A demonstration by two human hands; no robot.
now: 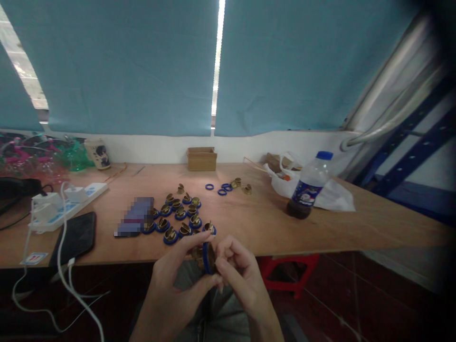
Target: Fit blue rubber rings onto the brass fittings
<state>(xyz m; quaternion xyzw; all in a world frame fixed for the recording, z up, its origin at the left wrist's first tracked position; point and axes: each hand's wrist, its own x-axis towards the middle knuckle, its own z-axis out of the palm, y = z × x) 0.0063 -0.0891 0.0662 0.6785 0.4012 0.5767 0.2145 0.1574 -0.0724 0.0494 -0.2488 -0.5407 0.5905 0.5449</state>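
Note:
My left hand (pixel 178 278) grips a round brass-coloured fitting (pixel 198 255) between thumb and forefinger, just off the table's front edge. Around the fitting sits a blue ring (pixel 206 258), turned edge-on to me. My right hand (pixel 238 270) has its fingers curled, with thumb and fingertips pinching at the fitting's right side. Beyond my hands lie several brass fittings with blue rings (pixel 180 213) in a loose group. Farther back are loose blue rings (pixel 209 187) and a few brass fittings without rings (pixel 247 189).
A tilted-looking cola bottle (pixel 309 187) stands right, beside a white plastic bag (pixel 280 183). A small cardboard box (pixel 202 159) is against the wall. Left are a blurred phone-like object (pixel 137 216), a black phone (pixel 79 235) and a power strip (pixel 76 209) with cables. A red stool (pixel 290 273) stands below.

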